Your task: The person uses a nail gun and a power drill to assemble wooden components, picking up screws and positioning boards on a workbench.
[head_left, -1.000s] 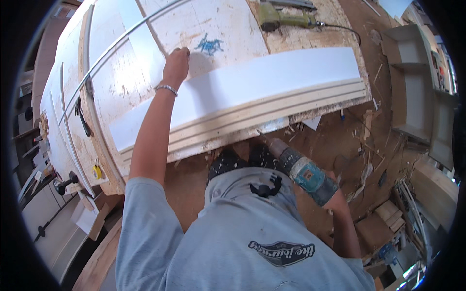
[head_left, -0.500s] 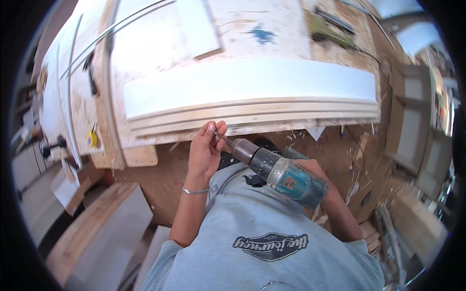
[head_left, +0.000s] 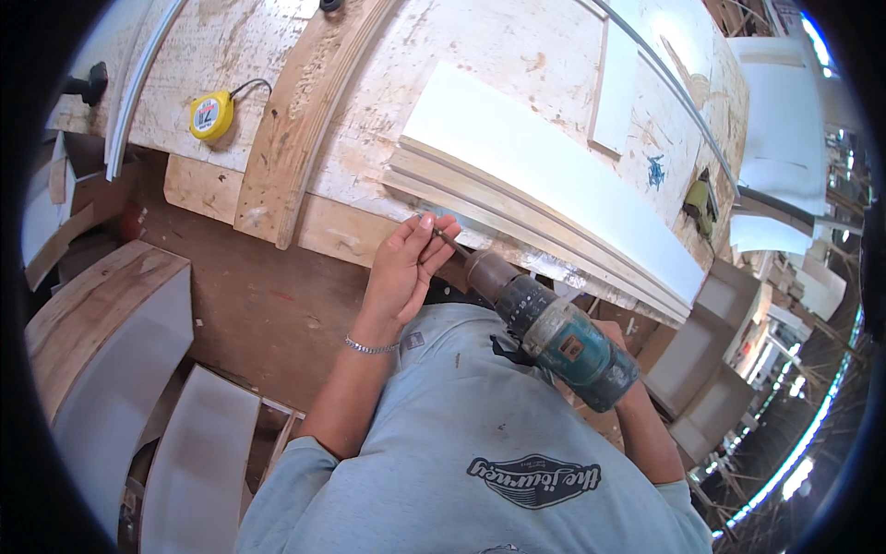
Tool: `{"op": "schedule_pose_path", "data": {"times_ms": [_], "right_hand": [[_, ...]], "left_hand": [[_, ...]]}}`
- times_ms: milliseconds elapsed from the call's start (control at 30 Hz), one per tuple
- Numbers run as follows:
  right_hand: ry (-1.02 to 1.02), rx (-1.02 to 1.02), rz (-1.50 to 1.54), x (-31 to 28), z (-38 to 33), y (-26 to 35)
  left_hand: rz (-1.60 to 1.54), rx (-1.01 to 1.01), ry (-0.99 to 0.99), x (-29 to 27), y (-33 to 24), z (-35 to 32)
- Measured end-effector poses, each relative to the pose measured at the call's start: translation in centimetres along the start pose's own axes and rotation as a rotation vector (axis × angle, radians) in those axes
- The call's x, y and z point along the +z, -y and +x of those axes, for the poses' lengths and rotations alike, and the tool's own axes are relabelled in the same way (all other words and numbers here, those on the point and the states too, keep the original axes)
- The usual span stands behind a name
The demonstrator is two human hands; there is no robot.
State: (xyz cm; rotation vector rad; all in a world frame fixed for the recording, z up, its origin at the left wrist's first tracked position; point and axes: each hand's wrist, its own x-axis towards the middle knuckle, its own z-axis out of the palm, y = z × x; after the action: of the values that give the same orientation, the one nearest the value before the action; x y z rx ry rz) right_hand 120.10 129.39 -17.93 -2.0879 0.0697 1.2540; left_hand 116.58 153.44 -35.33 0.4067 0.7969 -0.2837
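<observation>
A teal and black cordless drill (head_left: 574, 349) is held in front of my shirt, its chuck pointing up and left. My right hand (head_left: 609, 334) grips it from behind; the drill body hides most of those fingers. A thin driver bit (head_left: 450, 242) sticks out of the chuck. The fingers of my left hand (head_left: 404, 263) are pinched round the bit's tip; whether a small screw is there too, I cannot make out. Just beyond both hands, a stack of long white-faced boards (head_left: 544, 166) with pale wooden edges lies along the workbench's near edge.
On the workbench (head_left: 369, 175) lie a yellow tape measure (head_left: 211, 116), a wooden batten (head_left: 293, 120), a small pile of blue pieces (head_left: 655, 172), a metal rail (head_left: 664, 69) and a green power tool (head_left: 700, 205). White-sided panels (head_left: 120, 351) stand at the lower left; box-like cabinets (head_left: 701, 346) are on the right.
The view has swung left, so the bench and boards now slant down to the right. Both hands keep the drill and bit in much the same hold.
</observation>
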Motion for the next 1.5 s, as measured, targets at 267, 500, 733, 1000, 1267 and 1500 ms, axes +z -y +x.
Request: {"op": "schedule_pose_path", "data": {"times_ms": [267, 500, 733, 1000, 1267, 1500], "right_hand": [[-0.043, -0.19, -0.431, 1.6, 2.5, 9.7], [-0.033, -0.23, -0.676, 0.2, 3.4, 10.8], [-0.066, -0.188, -0.757, -0.6, 5.4, 15.6], [0.098, -0.01, -0.741, -2.1, 4.8, 14.7], [0.096, -0.054, -0.8, -1.1, 4.3, 13.9], [0.035, -0.116, -0.807, -0.1, 4.9, 14.9]], "left_hand": [[-0.516, 0.03, 0.112, -1.3, -1.6, 4.0], [-0.626, -0.024, 0.093, -1.2, -1.8, 4.9], [-0.683, -0.064, 0.067, -0.9, -2.0, 4.9], [-0.682, -0.155, 0.035, -1.2, -2.8, 4.9], [-0.656, -0.174, 0.059, -1.7, -3.2, 5.0], [-0.634, -0.184, 0.065, -1.5, -4.2, 4.9]]}}
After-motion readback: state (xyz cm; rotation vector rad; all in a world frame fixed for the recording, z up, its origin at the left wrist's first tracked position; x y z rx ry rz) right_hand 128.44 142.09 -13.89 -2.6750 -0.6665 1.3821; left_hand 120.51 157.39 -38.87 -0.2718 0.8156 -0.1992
